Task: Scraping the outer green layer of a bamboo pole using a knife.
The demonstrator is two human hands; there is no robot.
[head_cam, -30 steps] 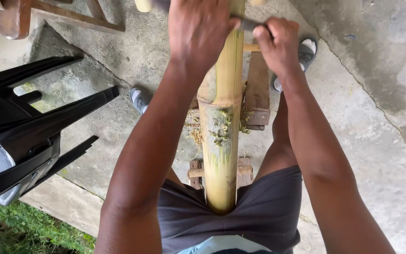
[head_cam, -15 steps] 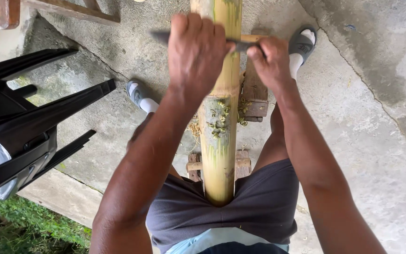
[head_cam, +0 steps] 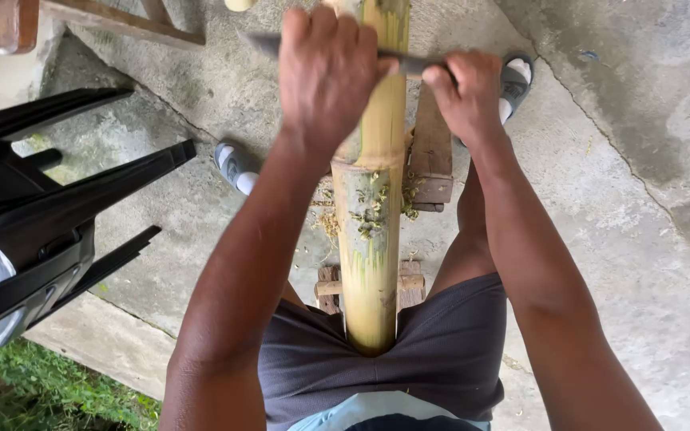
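A thick yellow-green bamboo pole (head_cam: 370, 247) runs from between my legs away from me, resting on a low wooden stand (head_cam: 429, 152). A long dark blade (head_cam: 405, 62) lies crosswise over the pole. My left hand (head_cam: 325, 68) is closed around the blade's left end and my right hand (head_cam: 465, 92) grips its right end. Green shavings cling to the pole just below a node.
An overturned black plastic chair (head_cam: 49, 215) lies at the left. My feet in grey sandals (head_cam: 235, 166) rest on cracked concrete floor (head_cam: 616, 199). Wooden furniture (head_cam: 9, 20) is at top left, grass (head_cam: 33, 391) at bottom left.
Both hands have drawn the blade along the pole toward me, and the view has shifted so the hands sit lower in the frame.
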